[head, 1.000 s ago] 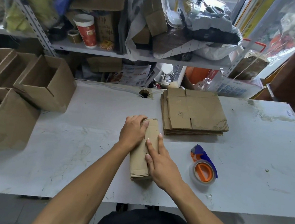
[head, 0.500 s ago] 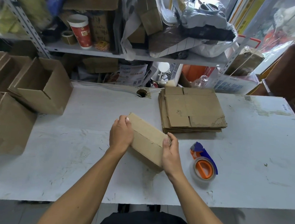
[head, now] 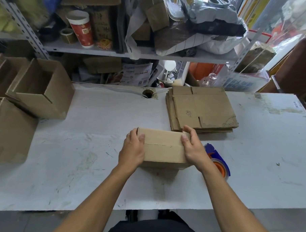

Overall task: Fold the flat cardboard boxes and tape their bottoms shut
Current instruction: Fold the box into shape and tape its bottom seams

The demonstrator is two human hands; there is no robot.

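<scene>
Item: folded box [head: 163, 148], on bench [head: 94, 148], closed flaps uppermost, seam exposed, apparently for taping. Left hand [head: 132, 151] and right hand [head: 193, 149] clasp its ends, thumbs pinning flaps. Tape dispenser [head: 218, 162] just beside; flat stack [head: 201, 109] behind.

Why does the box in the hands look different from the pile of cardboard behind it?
The box in the hands is folded up into a box shape; the pile of cardboard lies flat. The box is one piece held at both ends by the left hand and right hand; the pile is many sheets, untouched. Both are plain brown cardboard on the table.
</scene>
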